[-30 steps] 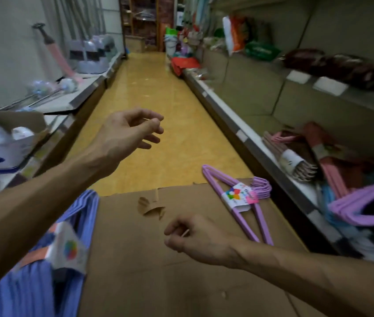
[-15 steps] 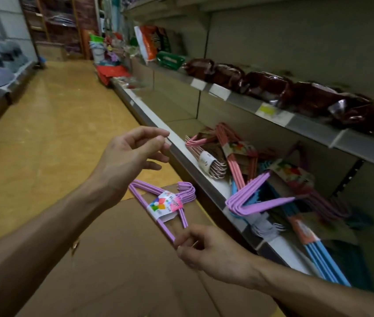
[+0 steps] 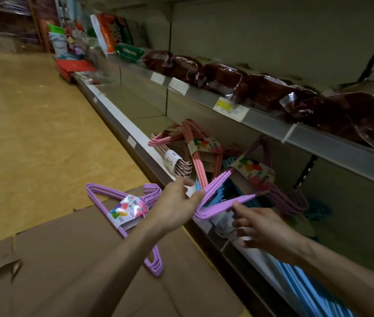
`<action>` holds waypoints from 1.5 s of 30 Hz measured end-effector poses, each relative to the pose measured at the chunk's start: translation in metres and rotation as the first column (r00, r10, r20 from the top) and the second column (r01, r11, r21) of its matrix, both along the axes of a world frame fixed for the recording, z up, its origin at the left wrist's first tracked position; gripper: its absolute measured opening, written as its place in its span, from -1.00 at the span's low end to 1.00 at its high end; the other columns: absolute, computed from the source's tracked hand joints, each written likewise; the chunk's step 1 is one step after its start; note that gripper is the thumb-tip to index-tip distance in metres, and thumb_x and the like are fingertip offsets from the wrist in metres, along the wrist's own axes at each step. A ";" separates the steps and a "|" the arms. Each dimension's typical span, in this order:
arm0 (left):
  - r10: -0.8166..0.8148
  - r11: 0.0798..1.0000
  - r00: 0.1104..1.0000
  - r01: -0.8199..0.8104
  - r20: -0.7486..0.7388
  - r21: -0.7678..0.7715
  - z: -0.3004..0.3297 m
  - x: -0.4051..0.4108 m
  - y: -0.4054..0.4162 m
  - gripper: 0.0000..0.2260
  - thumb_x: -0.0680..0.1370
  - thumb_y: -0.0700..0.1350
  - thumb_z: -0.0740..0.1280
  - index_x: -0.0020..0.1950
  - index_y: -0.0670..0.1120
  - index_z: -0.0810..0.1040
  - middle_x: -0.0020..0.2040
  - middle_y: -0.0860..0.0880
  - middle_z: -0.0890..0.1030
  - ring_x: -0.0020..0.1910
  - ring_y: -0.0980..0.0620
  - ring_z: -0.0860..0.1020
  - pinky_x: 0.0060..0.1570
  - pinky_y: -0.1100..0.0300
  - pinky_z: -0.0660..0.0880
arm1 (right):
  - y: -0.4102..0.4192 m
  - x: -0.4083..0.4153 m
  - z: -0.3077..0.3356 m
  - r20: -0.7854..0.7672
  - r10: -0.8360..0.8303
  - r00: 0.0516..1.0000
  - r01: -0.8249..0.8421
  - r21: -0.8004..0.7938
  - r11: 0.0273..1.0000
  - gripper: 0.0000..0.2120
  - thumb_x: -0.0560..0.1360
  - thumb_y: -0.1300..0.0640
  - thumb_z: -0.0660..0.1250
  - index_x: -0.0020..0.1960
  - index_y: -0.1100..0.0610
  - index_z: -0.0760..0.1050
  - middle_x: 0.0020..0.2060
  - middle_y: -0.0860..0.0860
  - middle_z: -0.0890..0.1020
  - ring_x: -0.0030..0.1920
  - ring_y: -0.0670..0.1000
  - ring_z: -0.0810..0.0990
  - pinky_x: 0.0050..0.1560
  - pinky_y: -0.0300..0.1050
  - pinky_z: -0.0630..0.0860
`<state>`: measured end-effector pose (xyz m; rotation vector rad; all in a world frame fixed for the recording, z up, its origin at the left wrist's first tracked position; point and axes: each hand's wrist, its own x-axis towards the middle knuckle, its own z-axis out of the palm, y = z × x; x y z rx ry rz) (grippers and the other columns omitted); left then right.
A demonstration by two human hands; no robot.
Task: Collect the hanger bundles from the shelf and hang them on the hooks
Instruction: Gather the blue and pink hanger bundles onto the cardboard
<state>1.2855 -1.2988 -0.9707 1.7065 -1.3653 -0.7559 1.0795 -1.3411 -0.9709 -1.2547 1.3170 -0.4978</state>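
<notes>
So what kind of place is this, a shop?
Most likely a small household goods shop. Long shelves run down an aisle with price tags on their front edge, labelled hanger bundles lie piled on the lower shelf, and a cardboard box of stock stands in the aisle.

Lilac hanger bundle (image 3: 122,202) on plain brown cardboard box (image 3: 71,259), its paper band (image 3: 128,209) white with multicoloured blotches. Second lilac bundle (image 3: 222,202) at shelf edge. Pink bundles (image 3: 195,156) farther back on grey shelf (image 3: 135,138); light-blue bundles (image 3: 300,284) nearer right. Dark maroon glossy packs (image 3: 261,88) on upper shelf. Green basket (image 3: 127,52) far. Floor (image 3: 33,133) mottled yellow-ochre.
</notes>
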 end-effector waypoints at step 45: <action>0.358 0.911 0.933 -0.337 0.050 -0.236 0.042 0.172 0.150 -0.85 0.63 -0.11 0.28 -0.05 0.01 0.64 -0.17 0.04 0.68 -0.23 0.19 0.62 -0.10 0.15 0.58 | 0.075 0.227 -0.009 0.359 0.242 0.901 -0.218 -0.108 0.970 -0.78 0.63 0.30 0.11 -0.16 0.10 0.35 -0.44 0.01 0.35 -0.55 -0.10 0.27 -0.57 -0.29 0.22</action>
